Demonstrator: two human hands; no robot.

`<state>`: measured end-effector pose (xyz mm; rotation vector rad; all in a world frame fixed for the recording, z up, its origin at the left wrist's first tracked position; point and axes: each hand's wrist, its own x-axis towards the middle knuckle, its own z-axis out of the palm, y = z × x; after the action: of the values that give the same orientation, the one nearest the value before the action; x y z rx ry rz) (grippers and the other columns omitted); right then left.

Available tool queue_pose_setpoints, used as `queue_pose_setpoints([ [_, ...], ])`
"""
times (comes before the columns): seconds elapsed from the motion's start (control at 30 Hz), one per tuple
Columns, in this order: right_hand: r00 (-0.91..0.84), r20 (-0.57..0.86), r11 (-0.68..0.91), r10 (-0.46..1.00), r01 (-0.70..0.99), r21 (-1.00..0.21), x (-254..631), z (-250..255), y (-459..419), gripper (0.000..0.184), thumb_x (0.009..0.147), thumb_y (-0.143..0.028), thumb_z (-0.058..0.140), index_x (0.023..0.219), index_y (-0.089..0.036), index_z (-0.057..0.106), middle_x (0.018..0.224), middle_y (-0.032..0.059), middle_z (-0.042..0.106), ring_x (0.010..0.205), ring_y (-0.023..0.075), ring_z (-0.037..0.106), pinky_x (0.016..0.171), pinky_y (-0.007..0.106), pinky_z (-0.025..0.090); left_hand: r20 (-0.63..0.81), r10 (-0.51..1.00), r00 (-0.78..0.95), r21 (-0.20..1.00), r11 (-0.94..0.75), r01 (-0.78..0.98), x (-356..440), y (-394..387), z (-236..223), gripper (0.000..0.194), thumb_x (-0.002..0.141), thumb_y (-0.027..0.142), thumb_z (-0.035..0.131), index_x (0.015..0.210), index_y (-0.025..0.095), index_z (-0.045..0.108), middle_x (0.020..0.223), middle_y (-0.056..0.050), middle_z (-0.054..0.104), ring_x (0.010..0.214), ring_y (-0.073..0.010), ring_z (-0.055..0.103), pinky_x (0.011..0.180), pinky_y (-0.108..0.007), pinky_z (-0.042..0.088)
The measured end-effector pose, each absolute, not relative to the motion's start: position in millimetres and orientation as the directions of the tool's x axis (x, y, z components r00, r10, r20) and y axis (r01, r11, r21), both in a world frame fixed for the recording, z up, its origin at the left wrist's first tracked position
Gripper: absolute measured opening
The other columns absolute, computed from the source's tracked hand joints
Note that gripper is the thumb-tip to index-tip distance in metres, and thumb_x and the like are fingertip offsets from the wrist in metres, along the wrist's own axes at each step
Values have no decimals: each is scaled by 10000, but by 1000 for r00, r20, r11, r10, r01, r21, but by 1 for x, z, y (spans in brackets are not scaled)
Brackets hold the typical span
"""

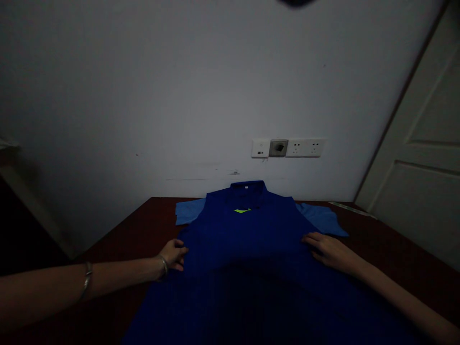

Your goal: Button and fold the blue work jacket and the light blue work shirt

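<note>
A dark blue short-sleeved polo shirt lies spread front up, its collar by the wall and a small yellow-green mark on the chest. Lighter blue sleeves stick out at both sides. At the shirt's left side, below the sleeve, my left hand pinches the edge of the cloth; bangles circle that arm. My right hand is at the opposite side below the other sleeve, fingers bent and closed on the fabric. The lower part of the shirt falls into deep shadow, so its hem is hard to make out.
Under the shirt is a dark red-brown table pushed against a pale wall. A row of wall sockets sits above the collar. A panelled white door stands at the right, and a thin pale strip lies along the back right edge.
</note>
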<state>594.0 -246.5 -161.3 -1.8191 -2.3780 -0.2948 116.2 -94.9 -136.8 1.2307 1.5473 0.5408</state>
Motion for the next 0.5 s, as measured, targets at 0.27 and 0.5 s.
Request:
queue_pose_setpoints([
  [0.27, -239, 339, 200, 910, 969, 147, 613, -164, -252, 289, 829, -137, 385, 978, -197, 625, 920, 95, 656, 793, 205, 626, 699, 326, 500, -465, 868, 174, 761, 292, 579, 122, -113, -115, 321, 806, 76, 349, 1107, 187, 366, 439, 72, 482, 381, -112, 539, 455, -258, 521],
  [0.5, -135, 415, 148, 900, 989, 1, 639, -174, -272, 376, 828, -174, 345, 1102, -220, 598, 1127, 93, 617, 954, 219, 613, 819, 358, 494, -465, 847, 259, 709, 181, 682, 123, -137, -95, 214, 775, 86, 399, 968, 160, 456, 420, 69, 473, 387, -126, 559, 435, -226, 494],
])
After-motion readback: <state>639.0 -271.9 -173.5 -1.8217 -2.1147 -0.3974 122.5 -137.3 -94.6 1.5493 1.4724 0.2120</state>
